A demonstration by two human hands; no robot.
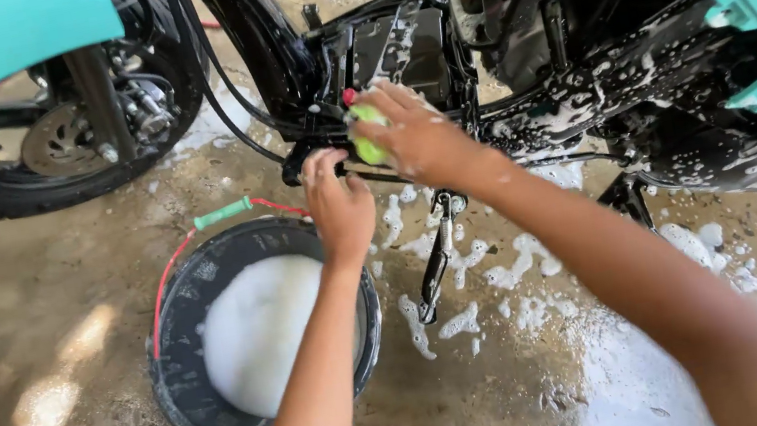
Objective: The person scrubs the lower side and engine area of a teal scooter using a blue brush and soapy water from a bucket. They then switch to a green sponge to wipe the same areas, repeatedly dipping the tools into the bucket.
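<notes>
Under the scooter's black frame (392, 43), the right hand (417, 136) is closed around a yellow-green sponge (369, 133) and presses it on the soapy lower rail. The left hand (336, 199) grips the rail beside it, fingers curled. I think short firm strokes work best, with a dip in the foam bucket (184, 376) near below.

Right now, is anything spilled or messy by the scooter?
Yes. White foam is splashed across the wet concrete floor beside the bucket and clings to the scooter's black underside. The right hand presses a green sponge there; the left hand is beside it.
</notes>
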